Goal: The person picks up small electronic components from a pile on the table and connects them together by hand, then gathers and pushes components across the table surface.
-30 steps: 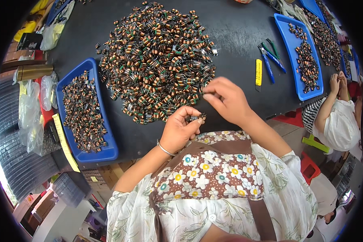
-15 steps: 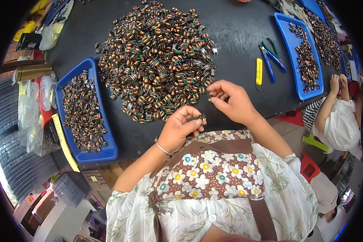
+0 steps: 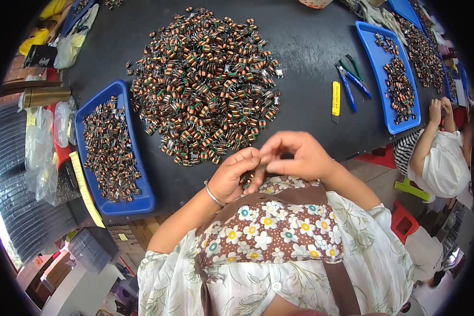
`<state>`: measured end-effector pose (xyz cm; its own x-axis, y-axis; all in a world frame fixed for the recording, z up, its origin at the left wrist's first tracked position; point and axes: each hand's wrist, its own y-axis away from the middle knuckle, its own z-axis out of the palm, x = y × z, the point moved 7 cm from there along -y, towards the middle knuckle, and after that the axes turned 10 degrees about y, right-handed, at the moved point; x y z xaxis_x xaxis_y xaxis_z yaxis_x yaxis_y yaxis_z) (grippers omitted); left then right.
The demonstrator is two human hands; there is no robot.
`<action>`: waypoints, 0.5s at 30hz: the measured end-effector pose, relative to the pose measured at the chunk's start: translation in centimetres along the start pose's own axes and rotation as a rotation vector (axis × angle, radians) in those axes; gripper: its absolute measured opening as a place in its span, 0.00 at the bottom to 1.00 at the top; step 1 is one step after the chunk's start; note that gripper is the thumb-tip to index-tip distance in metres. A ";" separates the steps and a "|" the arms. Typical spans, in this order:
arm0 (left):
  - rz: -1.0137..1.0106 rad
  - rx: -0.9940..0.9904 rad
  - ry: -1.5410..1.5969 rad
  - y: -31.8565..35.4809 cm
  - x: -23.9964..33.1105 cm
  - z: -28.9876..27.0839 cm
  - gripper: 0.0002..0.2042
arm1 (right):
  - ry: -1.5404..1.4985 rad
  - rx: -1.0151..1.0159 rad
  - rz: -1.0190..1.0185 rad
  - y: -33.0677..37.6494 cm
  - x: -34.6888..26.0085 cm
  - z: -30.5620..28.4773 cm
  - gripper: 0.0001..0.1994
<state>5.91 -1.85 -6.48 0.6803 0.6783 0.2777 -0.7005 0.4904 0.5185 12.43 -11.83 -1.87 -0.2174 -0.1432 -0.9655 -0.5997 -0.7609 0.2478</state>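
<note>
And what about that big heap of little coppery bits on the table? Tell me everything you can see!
The big heap is a wide, roundish pile of many small parts, jumbled every which way. They look to have copper-coloured windings, dark ends, thin silvery legs and some green. It rests on the black tabletop, with a few loose pieces at its left edge. The left hand is near its lower edge.

One large component heap point(image 3: 208, 89), one cutter point(image 3: 336, 99)
</note>
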 end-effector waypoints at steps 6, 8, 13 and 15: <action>-0.105 -0.078 -0.049 0.1 -0.6 0.4 0.11 | 0.922 0.522 -0.229 -1.3 -1.8 -4.6 0.07; -0.114 -0.063 -0.049 0.2 -0.7 0.2 0.11 | 1.056 0.584 -0.248 -1.5 -1.9 -4.8 0.09; -0.103 -0.032 -0.084 0.2 -0.4 -0.5 0.16 | 1.199 0.388 -0.038 -1.9 -0.9 -4.4 0.12; -0.098 -0.025 -0.087 0.1 -0.3 -0.4 0.14 | 1.207 0.361 -0.008 -1.5 -0.8 -4.5 0.11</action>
<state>5.55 -1.78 -6.78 0.7614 0.5765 0.2966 -0.6340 0.5662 0.5268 16.98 -13.44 -1.87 0.5139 -0.7703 -0.3776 -0.8150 -0.5757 0.0653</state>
